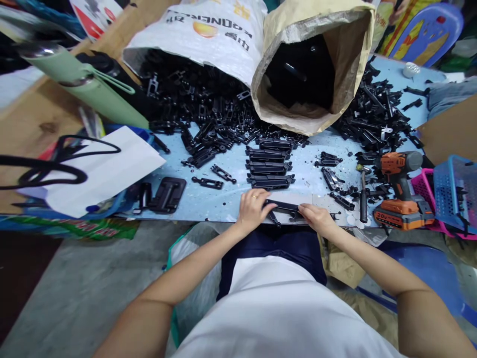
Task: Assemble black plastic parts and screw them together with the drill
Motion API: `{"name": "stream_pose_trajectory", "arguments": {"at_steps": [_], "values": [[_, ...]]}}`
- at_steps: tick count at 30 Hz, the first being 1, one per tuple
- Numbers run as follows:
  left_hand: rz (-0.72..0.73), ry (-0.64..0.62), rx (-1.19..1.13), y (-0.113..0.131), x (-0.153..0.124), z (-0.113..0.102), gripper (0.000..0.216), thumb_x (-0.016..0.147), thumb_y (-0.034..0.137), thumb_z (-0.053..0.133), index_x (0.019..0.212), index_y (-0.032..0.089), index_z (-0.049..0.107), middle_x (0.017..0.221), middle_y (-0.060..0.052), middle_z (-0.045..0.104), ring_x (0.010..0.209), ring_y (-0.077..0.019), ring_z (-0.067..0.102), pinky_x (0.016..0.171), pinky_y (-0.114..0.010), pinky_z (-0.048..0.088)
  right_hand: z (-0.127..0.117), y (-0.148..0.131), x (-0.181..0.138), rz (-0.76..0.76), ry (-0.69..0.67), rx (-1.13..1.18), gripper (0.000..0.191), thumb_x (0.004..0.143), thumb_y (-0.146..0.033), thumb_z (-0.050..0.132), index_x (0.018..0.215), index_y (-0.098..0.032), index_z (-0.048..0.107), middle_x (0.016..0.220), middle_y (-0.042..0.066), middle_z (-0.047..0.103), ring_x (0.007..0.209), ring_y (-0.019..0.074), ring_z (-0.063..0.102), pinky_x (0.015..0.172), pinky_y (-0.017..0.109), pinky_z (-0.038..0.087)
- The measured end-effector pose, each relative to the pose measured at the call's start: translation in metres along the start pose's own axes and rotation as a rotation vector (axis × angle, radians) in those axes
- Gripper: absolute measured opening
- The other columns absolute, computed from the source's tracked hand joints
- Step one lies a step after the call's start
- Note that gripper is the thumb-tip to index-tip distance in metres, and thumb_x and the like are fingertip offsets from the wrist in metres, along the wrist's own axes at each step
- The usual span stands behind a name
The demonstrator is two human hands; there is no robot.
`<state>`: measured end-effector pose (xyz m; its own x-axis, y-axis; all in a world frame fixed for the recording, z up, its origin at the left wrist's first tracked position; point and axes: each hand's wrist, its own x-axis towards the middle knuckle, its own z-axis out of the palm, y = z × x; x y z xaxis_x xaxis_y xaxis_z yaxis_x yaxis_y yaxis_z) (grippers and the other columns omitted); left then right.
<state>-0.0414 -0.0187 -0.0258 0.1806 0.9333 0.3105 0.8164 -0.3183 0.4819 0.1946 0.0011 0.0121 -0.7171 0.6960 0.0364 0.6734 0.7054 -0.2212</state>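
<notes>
A long black plastic bar [285,205] lies across between my two hands at the table's front edge. My left hand [251,209] is closed on its left end, thumb along the near side. At the other end, the fingers of my right hand [316,217] pinch the bar. Below it a short dark piece [275,219] sticks out beside my left thumb. Just beyond my hands, several similar black bars [270,167] are stacked in a row. Left of them lie two loose slotted black links [207,183].
A white woven sack [201,32] spills black parts [208,99], beside an open paper sack [313,117]. More parts [380,107] are heaped right. A hammer [363,191], orange drill [400,184] and baskets [456,191] stand right; a green bottle [89,89] leans left.
</notes>
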Motion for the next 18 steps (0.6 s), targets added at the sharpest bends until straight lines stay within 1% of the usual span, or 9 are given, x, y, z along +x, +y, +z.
{"name": "stream_pose_trajectory", "arguments": {"at_steps": [2, 3, 4, 5, 7, 10, 13, 16, 18], "values": [[0.305, -0.122, 0.073, 0.009, 0.001, 0.004, 0.037, 0.087, 0.044, 0.047, 0.111, 0.017, 0.058, 0.110, -0.012, 0.062, 0.105, -0.0250, 0.054, 0.087, -0.038, 0.038, 0.010, 0.008, -0.011, -0.094, 0.115, -0.009, 0.029, 0.094, -0.028, 0.036, 0.102, -0.016, 0.061, 0.101, 0.010, 0.066, 0.086, 0.0152, 0.061, 0.072, 0.025, 0.046], [0.420, -0.195, 0.108, 0.014, 0.004, 0.007, 0.040, 0.088, 0.044, 0.046, 0.115, 0.016, 0.055, 0.112, -0.013, 0.061, 0.105, -0.0247, 0.054, 0.088, -0.038, 0.037, 0.013, 0.013, -0.016, -0.114, 0.146, -0.039, 0.032, 0.094, -0.035, 0.036, 0.105, -0.016, 0.060, 0.104, 0.011, 0.065, 0.088, 0.0164, 0.061, 0.073, 0.027, 0.046], [0.489, -0.259, 0.147, 0.019, 0.007, 0.009, 0.044, 0.088, 0.044, 0.045, 0.119, 0.013, 0.052, 0.113, -0.014, 0.061, 0.103, -0.0243, 0.055, 0.087, -0.037, 0.037, 0.015, 0.017, -0.020, -0.108, 0.160, -0.087, 0.038, 0.092, -0.042, 0.037, 0.106, -0.015, 0.060, 0.102, 0.013, 0.065, 0.086, 0.0181, 0.060, 0.071, 0.028, 0.046], [0.511, -0.306, 0.189, 0.023, 0.012, 0.011, 0.048, 0.089, 0.044, 0.044, 0.122, 0.011, 0.050, 0.111, -0.015, 0.061, 0.100, -0.0240, 0.056, 0.084, -0.035, 0.038, 0.015, 0.022, -0.023, -0.081, 0.159, -0.143, 0.045, 0.090, -0.050, 0.038, 0.102, -0.013, 0.061, 0.095, 0.014, 0.066, 0.082, 0.0197, 0.060, 0.067, 0.029, 0.045], [0.474, -0.366, 0.248, 0.030, 0.022, 0.012, 0.052, 0.089, 0.047, 0.042, 0.120, 0.006, 0.051, 0.102, -0.017, 0.064, 0.092, -0.0239, 0.058, 0.077, -0.033, 0.040, 0.014, 0.029, -0.024, 0.004, 0.119, -0.235, 0.055, 0.085, -0.060, 0.037, 0.085, -0.012, 0.064, 0.075, 0.013, 0.065, 0.069, 0.0201, 0.059, 0.059, 0.029, 0.040], [0.354, -0.440, 0.219, 0.033, 0.035, 0.006, 0.051, 0.091, 0.049, 0.035, 0.097, 0.007, 0.063, 0.085, -0.015, 0.066, 0.083, -0.0229, 0.061, 0.068, -0.030, 0.041, 0.002, 0.035, -0.019, 0.041, 0.018, -0.230, 0.061, 0.086, -0.062, 0.029, 0.064, -0.015, 0.059, 0.057, 0.008, 0.057, 0.055, 0.0161, 0.053, 0.052, 0.027, 0.032], [0.230, -0.496, 0.116, 0.034, 0.040, -0.007, 0.052, 0.095, 0.041, 0.026, 0.081, 0.014, 0.067, 0.078, -0.009, 0.068, 0.077, -0.0196, 0.063, 0.061, -0.027, 0.040, -0.019, 0.033, -0.011, -0.041, -0.093, -0.111, 0.064, 0.087, -0.064, 0.022, 0.064, -0.016, 0.057, 0.056, 0.006, 0.056, 0.054, 0.0139, 0.052, 0.053, 0.025, 0.029], [0.114, -0.519, 0.126, 0.039, 0.040, -0.016, 0.051, 0.095, 0.039, 0.026, 0.082, 0.015, 0.069, 0.080, -0.009, 0.070, 0.077, -0.0206, 0.065, 0.061, -0.027, 0.042, -0.036, 0.022, -0.004, -0.084, -0.213, -0.058, 0.063, 0.085, -0.067, 0.024, 0.067, -0.016, 0.056, 0.057, 0.005, 0.057, 0.056, 0.0142, 0.053, 0.054, 0.025, 0.029], [0.005, -0.518, 0.198, 0.045, 0.040, -0.019, 0.053, 0.095, 0.042, 0.027, 0.084, 0.013, 0.070, 0.082, -0.012, 0.071, 0.077, -0.0231, 0.066, 0.063, -0.029, 0.044, -0.041, 0.012, 0.002, -0.026, -0.241, -0.124, 0.061, 0.084, -0.067, 0.026, 0.073, -0.016, 0.058, 0.061, 0.006, 0.059, 0.058, 0.0160, 0.053, 0.054, 0.026, 0.028]]}}
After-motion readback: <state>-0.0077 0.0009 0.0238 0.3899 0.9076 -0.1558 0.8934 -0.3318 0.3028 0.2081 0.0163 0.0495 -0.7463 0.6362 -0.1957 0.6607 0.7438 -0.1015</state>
